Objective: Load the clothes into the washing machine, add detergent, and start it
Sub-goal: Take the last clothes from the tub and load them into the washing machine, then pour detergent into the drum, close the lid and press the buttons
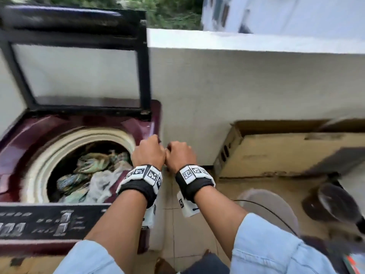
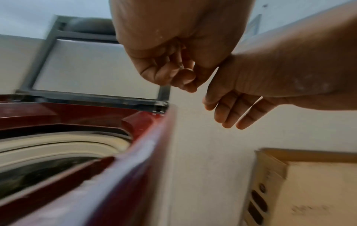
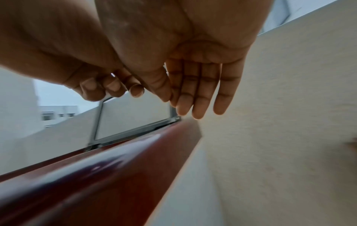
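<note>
The maroon top-loading washing machine (image 1: 59, 123) stands at the left with its glass lid (image 1: 79, 72) raised. Green-patterned and white clothes (image 1: 88, 175) lie in the drum. My two hands are side by side over the machine's right edge (image 2: 150, 152), touching each other. The left hand (image 1: 148, 153) has its fingers (image 2: 179, 78) curled in and holds nothing. The right hand (image 1: 180, 155) holds nothing, with its fingers (image 3: 199, 105) straight and close together. Faint whitish specks show on both palms. No detergent container is in view.
The dark control panel (image 1: 49, 222) runs along the machine's near edge. A white parapet wall (image 1: 237, 86) stands behind. Right of the machine are a flat cardboard box (image 1: 286, 153), a translucent bucket (image 1: 272, 206) and a dark round object (image 1: 331, 202) on the tiled floor.
</note>
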The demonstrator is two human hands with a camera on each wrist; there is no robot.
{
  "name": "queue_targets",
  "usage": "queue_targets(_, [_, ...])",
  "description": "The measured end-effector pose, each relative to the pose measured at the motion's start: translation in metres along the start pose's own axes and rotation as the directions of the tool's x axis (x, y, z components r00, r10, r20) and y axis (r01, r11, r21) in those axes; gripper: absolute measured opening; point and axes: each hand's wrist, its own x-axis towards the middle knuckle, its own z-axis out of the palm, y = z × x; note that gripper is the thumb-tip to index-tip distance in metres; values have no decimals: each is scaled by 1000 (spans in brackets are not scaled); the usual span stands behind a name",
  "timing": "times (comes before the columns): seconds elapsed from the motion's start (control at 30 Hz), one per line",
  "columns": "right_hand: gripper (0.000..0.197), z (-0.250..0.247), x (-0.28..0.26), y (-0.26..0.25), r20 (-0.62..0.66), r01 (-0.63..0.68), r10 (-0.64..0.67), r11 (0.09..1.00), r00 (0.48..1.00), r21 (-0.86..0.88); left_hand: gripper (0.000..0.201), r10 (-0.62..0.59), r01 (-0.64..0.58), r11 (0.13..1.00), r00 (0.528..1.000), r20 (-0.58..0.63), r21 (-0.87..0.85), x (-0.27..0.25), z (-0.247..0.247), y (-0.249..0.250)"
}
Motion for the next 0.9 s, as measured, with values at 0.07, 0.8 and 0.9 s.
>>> queue_targets(0.07, [26,-14,-11,41,-37,-112,113,994,993,16,24,87,-87,996,993,77,7,-11,23,34])
queue_targets(0.8, [22,-123,-283,418,-247,-723,774,633,583,278,20,616,-743,669,551,563,-5,-307,229,316])
queue_targets(0.9, [23,-128,-321,461,-236,-784,847,530,476,324,17,653,-807,588,437,619,-51,-346,264,347])
